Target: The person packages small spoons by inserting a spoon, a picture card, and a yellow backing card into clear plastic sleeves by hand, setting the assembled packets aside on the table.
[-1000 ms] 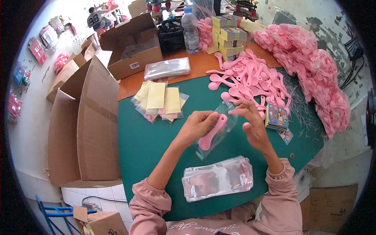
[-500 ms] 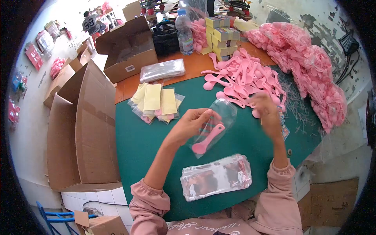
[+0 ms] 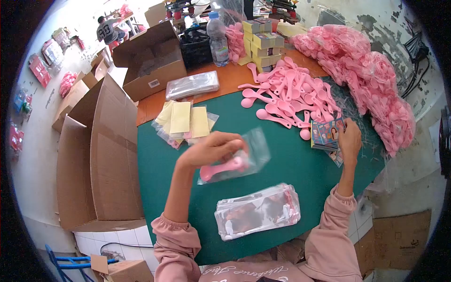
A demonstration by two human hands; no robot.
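My left hand is closed on a clear plastic bag, which has a pink spoon inside, above the green mat. At the right, my right hand pinches the edge of a printed card on top of a small card stack. Loose pink spoons lie heaped just behind that stack. A pile of flat clear bags rests near the front edge. Filled bags with yellow cards overlap at the left back.
Open cardboard boxes stand at the left. Behind the mat are a packet of clear bags, a water bottle and card bundles. Large bags of pink spoons line the right. A person is far back left.
My left hand has moved left with the bag and spoon, and the bag now tilts sideways. My right hand has let go of the bag, moved right and taken hold of a card.
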